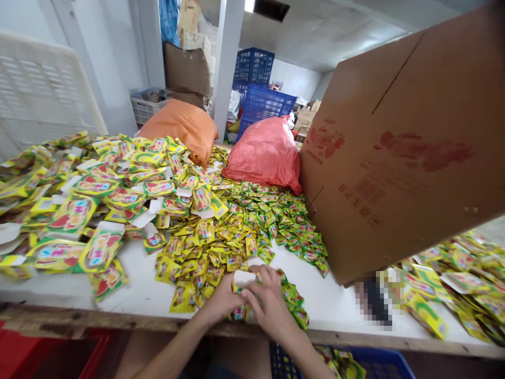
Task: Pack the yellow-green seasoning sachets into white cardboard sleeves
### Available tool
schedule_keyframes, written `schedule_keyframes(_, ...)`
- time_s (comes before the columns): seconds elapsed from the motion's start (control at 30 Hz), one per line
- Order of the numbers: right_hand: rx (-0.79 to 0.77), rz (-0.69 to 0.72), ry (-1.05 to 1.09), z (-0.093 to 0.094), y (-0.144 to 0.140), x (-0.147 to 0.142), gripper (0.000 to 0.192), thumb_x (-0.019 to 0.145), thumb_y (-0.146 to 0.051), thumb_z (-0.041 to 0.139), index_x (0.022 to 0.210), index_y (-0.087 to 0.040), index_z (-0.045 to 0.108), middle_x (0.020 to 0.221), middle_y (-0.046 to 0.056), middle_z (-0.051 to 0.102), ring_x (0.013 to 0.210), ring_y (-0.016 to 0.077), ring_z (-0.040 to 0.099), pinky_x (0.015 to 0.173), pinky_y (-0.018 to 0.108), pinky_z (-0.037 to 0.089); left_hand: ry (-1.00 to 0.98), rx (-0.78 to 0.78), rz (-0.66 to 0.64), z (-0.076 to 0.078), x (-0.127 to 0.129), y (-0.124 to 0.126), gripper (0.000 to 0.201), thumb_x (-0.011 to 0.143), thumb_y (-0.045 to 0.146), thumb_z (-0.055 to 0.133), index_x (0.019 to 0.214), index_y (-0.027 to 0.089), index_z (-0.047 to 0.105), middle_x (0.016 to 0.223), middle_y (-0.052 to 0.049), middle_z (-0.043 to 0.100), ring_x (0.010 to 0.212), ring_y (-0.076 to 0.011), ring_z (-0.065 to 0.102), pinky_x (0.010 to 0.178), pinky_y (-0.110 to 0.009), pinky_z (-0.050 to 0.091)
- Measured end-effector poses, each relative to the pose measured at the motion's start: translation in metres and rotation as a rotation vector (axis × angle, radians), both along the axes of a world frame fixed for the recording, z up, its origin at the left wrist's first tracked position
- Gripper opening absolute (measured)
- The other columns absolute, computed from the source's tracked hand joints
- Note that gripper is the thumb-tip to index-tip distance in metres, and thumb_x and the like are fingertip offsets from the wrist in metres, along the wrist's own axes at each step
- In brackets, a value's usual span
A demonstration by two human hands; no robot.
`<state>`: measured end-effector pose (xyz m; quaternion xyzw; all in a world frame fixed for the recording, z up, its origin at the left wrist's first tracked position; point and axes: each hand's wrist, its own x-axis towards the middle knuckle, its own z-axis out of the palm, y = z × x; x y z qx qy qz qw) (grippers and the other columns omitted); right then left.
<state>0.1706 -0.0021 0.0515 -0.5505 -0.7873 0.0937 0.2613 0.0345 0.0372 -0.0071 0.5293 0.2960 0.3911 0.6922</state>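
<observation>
Near the table's front edge, my left hand (224, 299) is closed round a small yellow-and-green carton (240, 313) with a white end flap. My right hand (270, 299) bends over the same carton from the other side, its fingers curled against the flap. What lies under those fingers is hidden. Yellow sachets (197, 252) are heaped just beyond my left hand. Green sachets (292, 295) lie beside my right hand, and more spread back toward the bags. To the left rises a big pile of similar cartons (98, 195), several with white flaps standing out.
A large brown cardboard box (394, 131) leans at the right. Behind the heaps sit an orange sack (181, 126) and a red sack (266, 150). More cartons (453, 279) lie at right. Below the table edge are a blue crate (386, 363) and a red container (51, 350).
</observation>
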Motion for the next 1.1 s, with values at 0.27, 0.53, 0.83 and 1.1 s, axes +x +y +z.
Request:
schedule_keyframes(0.27,-0.090,-0.144,0.603,-0.048,-0.014,0.004,0.023,0.082,-0.030,0.055,0.103,-0.020,0.049,0.096,0.005,0.057,0.093,0.0186,0.055,0.082,0.030,0.045,-0.019,-0.007,0.106,0.002,-0.005,-0.011,0.049,0.065,0.022,0.071,0.105,0.018,0.043,0.095,-0.006,0.065,0.084,-0.0181,0.060,0.076,-0.028,0.045)
schedule_keyframes(0.53,-0.076,-0.091,0.599,-0.049,-0.018,-0.003,0.018,0.087,-0.029,0.048,0.090,-0.020,0.063,0.090,0.006,0.064,0.091,0.0199,0.058,0.084,0.032,0.044,0.275,0.267,0.178,0.010,-0.028,-0.026,0.018,0.080,0.029,0.054,0.095,0.019,0.055,0.093,-0.005,0.062,0.088,-0.0189,0.059,0.080,-0.028,0.045)
schedule_keyframes(0.83,-0.050,-0.102,0.632,-0.045,-0.011,-0.003,0.026,0.087,-0.029,0.049,0.110,-0.022,0.058,0.094,0.005,0.063,0.087,0.0178,0.059,0.079,0.031,0.047,0.236,0.360,0.227,0.015,-0.027,-0.026,0.031,0.083,0.022,0.049,0.114,0.021,0.054,0.114,-0.009,0.059,0.106,-0.0195,0.055,0.094,-0.031,0.040)
schedule_keyframes(1.1,-0.035,-0.039,0.548,-0.035,-0.017,-0.004,0.018,0.084,-0.027,0.055,0.097,-0.024,0.067,0.098,0.005,0.066,0.095,0.0196,0.059,0.085,0.033,0.046,0.303,0.434,0.268,0.022,-0.030,-0.032,0.015,0.081,0.023,0.053,0.090,0.019,0.065,0.100,-0.006,0.066,0.099,-0.0189,0.059,0.090,-0.029,0.042)
